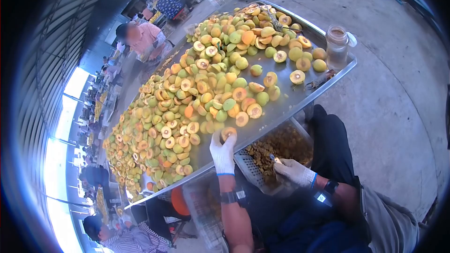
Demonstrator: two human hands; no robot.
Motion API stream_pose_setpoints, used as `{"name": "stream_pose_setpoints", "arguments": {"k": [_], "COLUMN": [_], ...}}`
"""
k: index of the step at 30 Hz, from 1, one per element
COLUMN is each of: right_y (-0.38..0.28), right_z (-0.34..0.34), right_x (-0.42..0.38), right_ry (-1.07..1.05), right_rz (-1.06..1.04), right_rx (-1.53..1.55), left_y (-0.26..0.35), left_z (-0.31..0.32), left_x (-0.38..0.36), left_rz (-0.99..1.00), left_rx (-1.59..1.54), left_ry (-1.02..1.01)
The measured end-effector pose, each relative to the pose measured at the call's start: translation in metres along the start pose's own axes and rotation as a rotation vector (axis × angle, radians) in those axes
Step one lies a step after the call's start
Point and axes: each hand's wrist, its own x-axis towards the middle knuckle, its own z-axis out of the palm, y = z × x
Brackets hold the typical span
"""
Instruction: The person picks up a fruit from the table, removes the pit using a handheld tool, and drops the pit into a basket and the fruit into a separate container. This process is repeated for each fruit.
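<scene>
My left hand (pixel 222 153), in a white glove, holds a halved fruit (pixel 228 133) at the near edge of the metal table (pixel 276 112). My right hand (pixel 295 172), gloved too, is closed around a small metal tool (pixel 273 158) over a crate (pixel 251 171). Brown pits or scraps (pixel 286 143) fill that crate, below the table edge. A large heap of halved yellow-green and orange fruit (pixel 187 98) covers much of the tabletop, beyond my left hand.
A clear jar (pixel 337 49) stands at the table's right corner, near a dark tool (pixel 320 79). Another crate (pixel 201 206) is under the near edge. A person in stripes (pixel 136 239) sits at lower left; a person in pink (pixel 145 40) is across the table.
</scene>
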Motion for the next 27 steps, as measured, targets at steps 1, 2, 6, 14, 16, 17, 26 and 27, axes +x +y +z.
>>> {"name": "stream_pose_setpoints", "arguments": {"k": [1, 2, 6, 14, 16, 17, 26, 27], "right_y": [-0.007, -0.011, -0.012, -0.019, -0.021, -0.023, -0.042, -0.041], "right_z": [0.001, 0.001, 0.001, -0.005, -0.004, -0.002, 0.019, 0.020], "right_x": [-0.004, -0.007, -0.013, -0.020, -0.023, -0.026, -0.041, -0.041], "right_ry": [0.006, 0.013, -0.022, 0.068, 0.068, 0.062, 0.132, 0.131], "right_rz": [-0.006, -0.013, -0.074, -0.277, -0.286, -0.295, -0.245, -0.242], "right_rx": [-0.019, -0.039, -0.038, -0.266, -0.279, -0.292, -0.580, -0.581], "left_y": [0.011, 0.018, 0.008, 0.000, 0.001, 0.005, -0.010, -0.011], "left_z": [-0.001, -0.001, 0.006, 0.021, 0.023, 0.023, 0.027, 0.029], "left_x": [-0.015, -0.030, -0.073, -0.117, -0.119, -0.120, -0.130, -0.132], "left_rz": [0.000, 0.002, -0.112, -0.295, -0.269, -0.258, -0.142, -0.124], "left_rx": [0.000, -0.021, -0.281, -0.585, -0.587, -0.518, -0.477, -0.462], "left_ry": [0.004, -0.025, -0.136, -0.229, -0.196, -0.210, -0.236, -0.236]}}
